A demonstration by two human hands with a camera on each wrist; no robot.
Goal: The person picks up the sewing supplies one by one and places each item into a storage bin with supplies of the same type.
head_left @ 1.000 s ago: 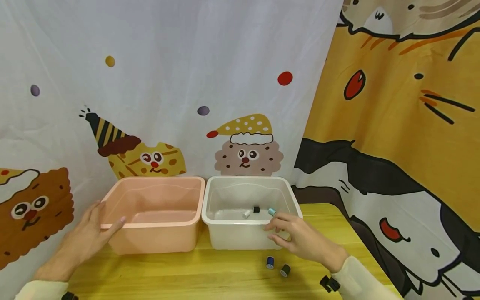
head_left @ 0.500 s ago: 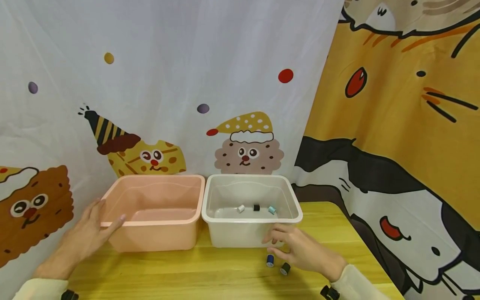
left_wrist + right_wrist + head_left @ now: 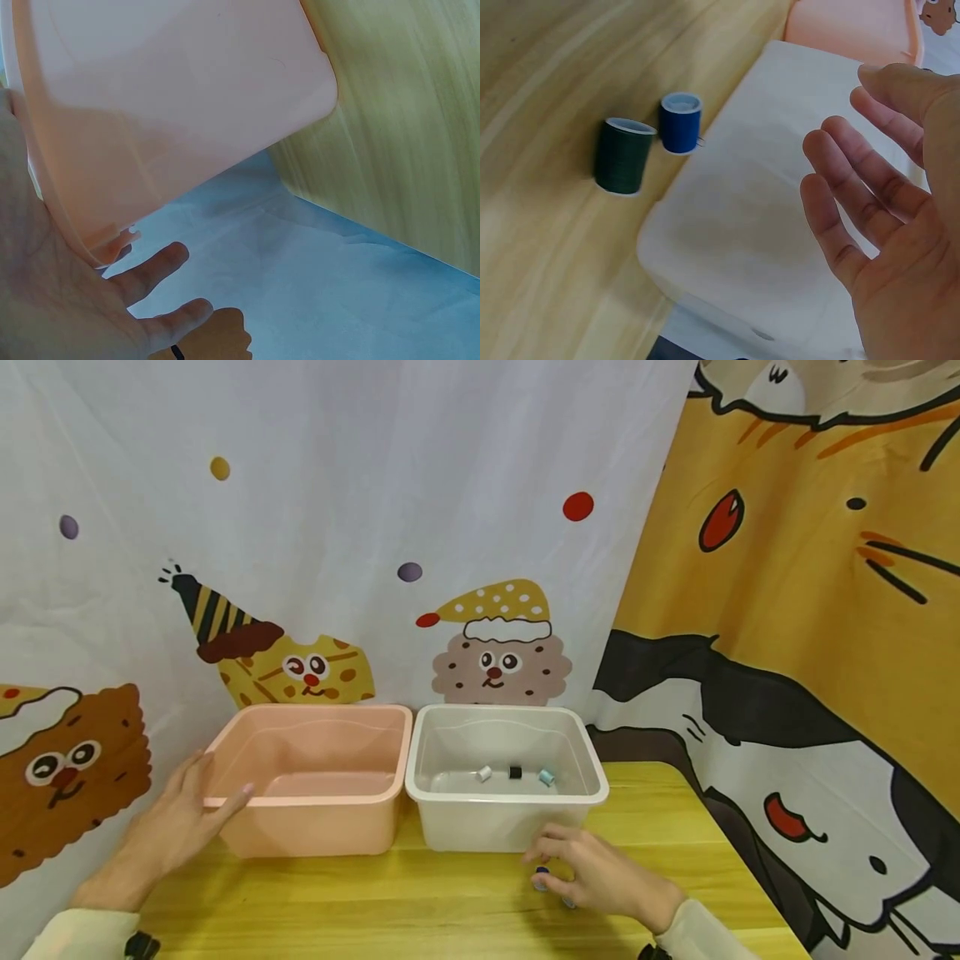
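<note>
My left hand (image 3: 167, 833) rests on the left rim of the pink bin (image 3: 315, 827), its thumb over the front edge; the left wrist view shows other fingers spread beside the bin wall. In front of the white bin (image 3: 495, 825), my right hand (image 3: 592, 872) hovers with loosely bent fingers and nothing between them. Below it on the table are a blue thread spool (image 3: 680, 124) and a dark green thread spool (image 3: 625, 156), both partly hidden by the hand in the head view. Inside the white bin lie a white spool (image 3: 483, 773), a black spool (image 3: 515, 772) and a light teal spool (image 3: 547, 777).
The two bins stand side by side on a wooden table (image 3: 337, 902), close against a printed cloth backdrop (image 3: 337, 485). Another cloth with large cartoon animals (image 3: 750, 610) hangs along the right side, next to the table's edge.
My right hand has come down and back from the white bin's front rim to above the blue and green spools. The white spool has rolled slightly left in the bin. My left hand stays put.
</note>
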